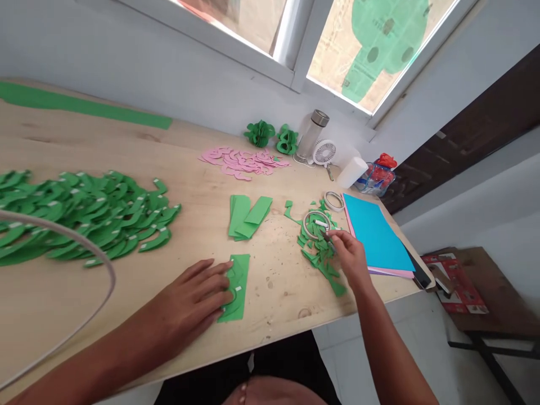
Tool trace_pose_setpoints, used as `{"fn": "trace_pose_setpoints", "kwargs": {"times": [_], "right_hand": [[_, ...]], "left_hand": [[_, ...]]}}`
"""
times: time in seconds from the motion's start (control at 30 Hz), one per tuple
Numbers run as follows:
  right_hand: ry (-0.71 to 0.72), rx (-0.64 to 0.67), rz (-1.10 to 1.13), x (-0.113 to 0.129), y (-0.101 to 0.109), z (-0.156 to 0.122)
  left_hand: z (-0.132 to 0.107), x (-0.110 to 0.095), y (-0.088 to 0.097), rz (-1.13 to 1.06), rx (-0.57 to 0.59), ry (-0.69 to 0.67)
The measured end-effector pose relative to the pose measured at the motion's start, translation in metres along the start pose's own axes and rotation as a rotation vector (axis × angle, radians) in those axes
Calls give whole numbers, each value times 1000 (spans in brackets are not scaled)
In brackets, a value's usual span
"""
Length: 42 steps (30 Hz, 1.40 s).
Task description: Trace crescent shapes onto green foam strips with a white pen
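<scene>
My left hand (192, 304) lies flat, fingers stretched, pressing on a green paper strip (237, 284) with cut curved pieces on it near the table's front edge. My right hand (350, 256) reaches over a heap of green paper scraps (320, 253) and pinches a small dark tool, probably scissors (328, 239), beside a roll of tape (315, 224). Folded green strips (247, 216) lie between the two hands, further back.
A big pile of green cut shapes (80, 216) fills the left side. Pink cut shapes (242, 161), green paper flowers (270, 135), a bottle (312, 135), a small fan (324, 153), a blue sheet stack (375, 230) and a second tape roll (334, 201) lie behind and right. A curved cable (84, 247) crosses left.
</scene>
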State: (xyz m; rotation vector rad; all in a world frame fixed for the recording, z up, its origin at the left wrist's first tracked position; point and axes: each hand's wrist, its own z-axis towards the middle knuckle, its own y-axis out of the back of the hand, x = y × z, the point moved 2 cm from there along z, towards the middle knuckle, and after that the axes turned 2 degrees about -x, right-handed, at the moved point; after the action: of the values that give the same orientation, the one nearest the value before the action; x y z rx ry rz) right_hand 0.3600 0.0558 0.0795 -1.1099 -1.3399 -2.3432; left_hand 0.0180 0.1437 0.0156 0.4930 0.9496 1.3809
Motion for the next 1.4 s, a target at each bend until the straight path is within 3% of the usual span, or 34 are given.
{"fn": "trace_pose_setpoints", "kwargs": {"times": [0.17,0.3,0.47,0.6,0.93,1.2,1.4], "right_hand": [[-61,18,-134,-31,18,19],[-27,70,-217,-38,16,27],[7,124,-318,-40,16,32],[26,168,-413,-39,17,34],[135,325,-729,-26,14,47],[212,387,-952,-11,13,45],[226,408,-1025,-8,11,47]], "left_hand": [[1,-2,-2,-23,-20,13],[3,-8,-1,-54,-46,86],[5,-6,3,-19,-2,23],[6,-1,6,25,8,-60],[7,-1,7,62,19,-86],[5,-9,2,-42,4,78],[4,-9,2,-57,19,92]]}}
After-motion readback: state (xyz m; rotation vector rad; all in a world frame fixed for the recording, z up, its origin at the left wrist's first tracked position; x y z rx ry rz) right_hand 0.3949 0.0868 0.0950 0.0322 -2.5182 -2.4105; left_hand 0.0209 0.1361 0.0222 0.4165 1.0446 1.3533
